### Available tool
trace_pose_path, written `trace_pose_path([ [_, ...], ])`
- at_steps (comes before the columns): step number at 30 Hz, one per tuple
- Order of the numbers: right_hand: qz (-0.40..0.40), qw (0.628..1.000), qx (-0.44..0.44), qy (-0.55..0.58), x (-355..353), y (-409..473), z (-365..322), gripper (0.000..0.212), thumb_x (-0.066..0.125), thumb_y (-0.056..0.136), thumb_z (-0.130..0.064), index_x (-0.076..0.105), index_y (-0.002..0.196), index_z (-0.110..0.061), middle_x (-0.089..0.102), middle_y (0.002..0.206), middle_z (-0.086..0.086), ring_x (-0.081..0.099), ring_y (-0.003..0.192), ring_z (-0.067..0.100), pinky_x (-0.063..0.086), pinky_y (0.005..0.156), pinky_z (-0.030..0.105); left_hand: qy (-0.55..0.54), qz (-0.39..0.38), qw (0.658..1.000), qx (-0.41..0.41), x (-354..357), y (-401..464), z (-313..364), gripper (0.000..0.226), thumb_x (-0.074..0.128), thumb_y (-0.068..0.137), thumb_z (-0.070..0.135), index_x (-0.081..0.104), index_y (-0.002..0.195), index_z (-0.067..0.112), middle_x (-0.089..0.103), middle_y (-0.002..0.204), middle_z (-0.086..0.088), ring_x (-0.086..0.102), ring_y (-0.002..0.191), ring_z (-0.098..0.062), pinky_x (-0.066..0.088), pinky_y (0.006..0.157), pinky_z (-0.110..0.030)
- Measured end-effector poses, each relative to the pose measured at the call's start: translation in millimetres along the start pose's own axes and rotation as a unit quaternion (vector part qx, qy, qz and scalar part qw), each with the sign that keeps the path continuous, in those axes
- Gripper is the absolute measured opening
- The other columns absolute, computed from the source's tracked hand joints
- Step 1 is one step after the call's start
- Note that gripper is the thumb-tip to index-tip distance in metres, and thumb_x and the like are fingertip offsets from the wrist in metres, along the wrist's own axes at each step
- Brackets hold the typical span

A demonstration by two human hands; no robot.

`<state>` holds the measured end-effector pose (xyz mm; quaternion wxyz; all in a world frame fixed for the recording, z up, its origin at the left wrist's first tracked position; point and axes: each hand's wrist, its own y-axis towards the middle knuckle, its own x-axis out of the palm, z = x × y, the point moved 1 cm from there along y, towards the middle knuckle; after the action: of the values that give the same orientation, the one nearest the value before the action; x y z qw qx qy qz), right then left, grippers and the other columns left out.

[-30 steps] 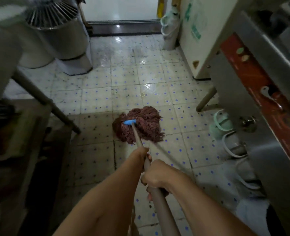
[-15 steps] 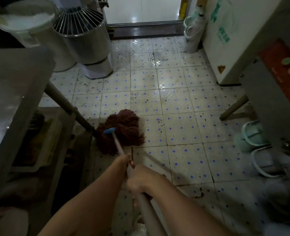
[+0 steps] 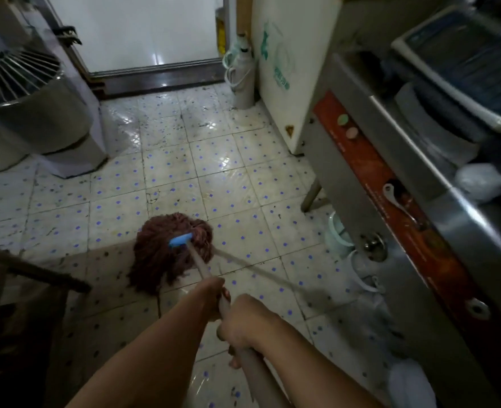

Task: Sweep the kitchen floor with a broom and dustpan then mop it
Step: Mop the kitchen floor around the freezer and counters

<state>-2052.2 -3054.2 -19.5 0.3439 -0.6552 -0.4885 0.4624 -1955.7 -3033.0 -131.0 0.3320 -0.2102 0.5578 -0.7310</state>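
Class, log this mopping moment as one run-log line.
phase: mopping | left hand: grips mop handle | right hand: grips handle nearer body | mop head: on tiled floor

You are looking at a dim kitchen lit mostly from the bright doorway [image 3: 143, 30] at the top edge. Its light glares off the wet floor tiles [image 3: 213, 166] just inside it. The lower left corner sinks into deep shadow. The steel counter [image 3: 420, 178] along the right edge is smeared with blur, and straight lines bow outward toward the edges.
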Motion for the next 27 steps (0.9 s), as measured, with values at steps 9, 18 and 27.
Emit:
trace_pose_path([
  [9,0.076,0.993,0.066,0.061,-114,-1,96,0.012,0.050,0.094,-0.010,0.051,0.105,-0.004,0.057,0.083,0.008,0.064,0.052,0.011,0.052,0.046,0.020,0.085,-0.089,0.992,-0.009,178,-4,19,0.032,0.039,0.101,0.026,0.044,0.075,0.007,0.038,0.058,-0.002,0.035,0.048,-0.012,0.032,0.035,-0.018],
  [18,0.151,0.976,0.089,0.126,-156,23,121,0.024,0.048,0.093,-0.008,0.054,0.116,-0.006,0.058,0.076,0.006,0.056,0.043,0.013,0.049,0.042,0.023,0.149,-0.133,0.980,0.009,245,9,46,0.015,0.041,0.100,0.022,0.035,0.105,0.008,0.042,0.060,-0.001,0.039,0.048,-0.010,0.034,0.034,-0.017],
  [27,0.134,0.971,0.097,0.173,-152,58,65,0.031,0.052,0.089,-0.006,0.049,0.120,-0.008,0.061,0.083,0.012,0.060,0.046,0.018,0.057,0.051,0.030,0.110,-0.163,0.980,0.040,209,33,87,0.013,0.040,0.101,0.017,0.030,0.104,0.009,0.037,0.059,-0.002,0.034,0.047,-0.010,0.032,0.039,-0.023],
])
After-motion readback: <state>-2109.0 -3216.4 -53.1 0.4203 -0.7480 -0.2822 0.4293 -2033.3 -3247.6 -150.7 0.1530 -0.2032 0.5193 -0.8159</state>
